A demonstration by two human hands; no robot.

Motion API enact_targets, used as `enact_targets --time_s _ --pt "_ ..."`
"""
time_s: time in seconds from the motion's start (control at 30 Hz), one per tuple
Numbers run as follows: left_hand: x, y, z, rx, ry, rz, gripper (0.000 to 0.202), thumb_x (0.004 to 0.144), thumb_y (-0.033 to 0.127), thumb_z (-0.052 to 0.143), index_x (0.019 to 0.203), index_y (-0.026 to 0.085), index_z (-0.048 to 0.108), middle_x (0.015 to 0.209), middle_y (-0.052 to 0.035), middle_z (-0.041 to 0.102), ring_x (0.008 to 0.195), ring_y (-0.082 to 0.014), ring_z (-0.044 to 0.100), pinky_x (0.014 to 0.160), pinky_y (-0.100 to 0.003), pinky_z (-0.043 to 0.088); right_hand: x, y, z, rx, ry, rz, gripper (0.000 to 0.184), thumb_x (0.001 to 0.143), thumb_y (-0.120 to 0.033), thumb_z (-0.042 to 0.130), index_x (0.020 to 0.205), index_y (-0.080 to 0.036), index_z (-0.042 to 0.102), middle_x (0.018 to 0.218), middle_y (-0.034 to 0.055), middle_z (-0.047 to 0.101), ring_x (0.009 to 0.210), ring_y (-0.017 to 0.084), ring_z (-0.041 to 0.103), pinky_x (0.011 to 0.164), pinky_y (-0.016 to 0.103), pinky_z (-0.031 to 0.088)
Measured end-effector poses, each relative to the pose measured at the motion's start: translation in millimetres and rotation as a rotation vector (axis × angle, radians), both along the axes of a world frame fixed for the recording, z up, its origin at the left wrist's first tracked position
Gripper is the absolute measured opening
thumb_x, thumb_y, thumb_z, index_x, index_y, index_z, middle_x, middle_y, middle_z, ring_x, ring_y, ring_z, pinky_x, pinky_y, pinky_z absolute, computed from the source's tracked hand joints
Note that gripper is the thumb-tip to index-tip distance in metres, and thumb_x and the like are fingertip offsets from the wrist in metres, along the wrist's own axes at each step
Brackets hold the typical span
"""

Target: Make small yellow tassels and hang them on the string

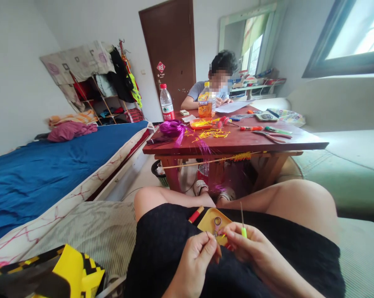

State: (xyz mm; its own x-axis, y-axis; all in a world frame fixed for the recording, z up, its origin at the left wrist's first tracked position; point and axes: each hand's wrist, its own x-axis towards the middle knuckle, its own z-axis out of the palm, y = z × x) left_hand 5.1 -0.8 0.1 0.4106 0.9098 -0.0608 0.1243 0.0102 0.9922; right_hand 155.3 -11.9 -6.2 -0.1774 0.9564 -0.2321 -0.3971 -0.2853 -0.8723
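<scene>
So closest to the camera, both bare hands are over the lap, right beside each other. Left hand (201,250) has its thumb and fingers pressed together at a thin dark strand (207,234), though it's super tiny so I can't tell what it really is. Right hand (247,243) is pinching a little pink-and-yellow bit (222,235) and also hanging on to a lime-handled awl (243,232), spike pointing up.

Just past the fingers there's a yellow tray (206,220) on the black shorts (165,244), with purple-handled scissors (217,222) in it, partly hidden by the hands. A red-and-tan stick (196,214) lies beside it.

Next up, the reddish wooden table (286,145). A thin rod (202,162) with yellow bits bunched on it runs along below the front edge. On top: a purple fiber bundle (172,128), loose yellow pieces (216,133), more of those in an orange dish (202,124), plus pliers (269,136) on the right. Behind them stand a red-capped water bottle (166,102) and an orange drink bottle (205,103).

Across the table a co-worker (195,92) is bent over a white sheet of paper (233,106). Brown door (171,45) way at the back.
</scene>
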Motion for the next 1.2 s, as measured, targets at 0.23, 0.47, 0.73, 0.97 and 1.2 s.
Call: enact_targets --time_s 0.23,0.47,0.73,0.97,1.2 --pt "0.5 -0.2 -1.7 -0.257 -0.136 0.067 0.032 0.075 0.043 0.054 0.068 0.013 0.063 0.062 -0.0025 0.058 0.06 -0.0126 0.045 0.06 -0.023 0.035 -1.2 -5.0 -5.5 0.547 -0.639 -0.116 0.02 0.082 -0.027 0.05 0.071 -0.019 0.065 0.069 0.0029 0.061 0.064 0.015 0.058 0.062 0.023 0.045" --pt "6.8 -2.2 -3.8 -0.326 -0.155 0.211 0.026 0.066 0.036 0.063 0.059 0.012 0.057 0.054 0.0006 0.051 0.054 -0.01 0.043 0.054 -0.022 0.032 -9.5 -10.2 -13.2 0.873 -0.958 -0.191 0.021 0.083 -0.014 0.041 0.08 -0.018 0.062 0.073 0.0056 0.063 0.066 0.016 0.063 0.059 0.021 0.049" --pt "2.9 -3.5 -4.3 -0.165 -0.022 0.202 0.018 0.07 0.026 0.052 0.056 0.015 0.052 0.05 0.0014 0.049 0.05 -0.0102 0.042 0.051 -0.022 0.032 -7.4 -8.0 -13.4 0.597 -0.816 -0.275 0.017 0.086 -0.029 0.045 0.073 -0.02 0.054 0.066 0.0003 0.056 0.059 0.014 0.056 0.055 0.022 0.045" --pt "-5.8 -2.2 -8.8 -0.002 0.101 0.318 0.02 0.077 0.031 0.051 0.065 0.015 0.055 0.055 0.0012 0.052 0.054 -0.0121 0.047 0.053 -0.022 0.035 -5.0 -26.6 -26.6 0.539 -0.883 -0.165 0.023 0.088 -0.032 0.038 0.098 -0.025 0.058 0.094 0.0065 0.067 0.086 0.019 0.063 0.075 0.026 0.049" --pt "-6.4 -3.7 -7.4 0.068 0.156 0.336 0.021 0.078 0.032 0.051 0.066 0.016 0.055 0.057 0.0005 0.054 0.053 -0.0126 0.048 0.051 -0.021 0.035 -6.5 -33.7 -40.4 0.574 -1.017 -0.216 0.028 0.088 -0.03 0.035 0.097 -0.026 0.061 0.09 0.0052 0.068 0.079 0.019 0.065 0.069 0.026 0.05"
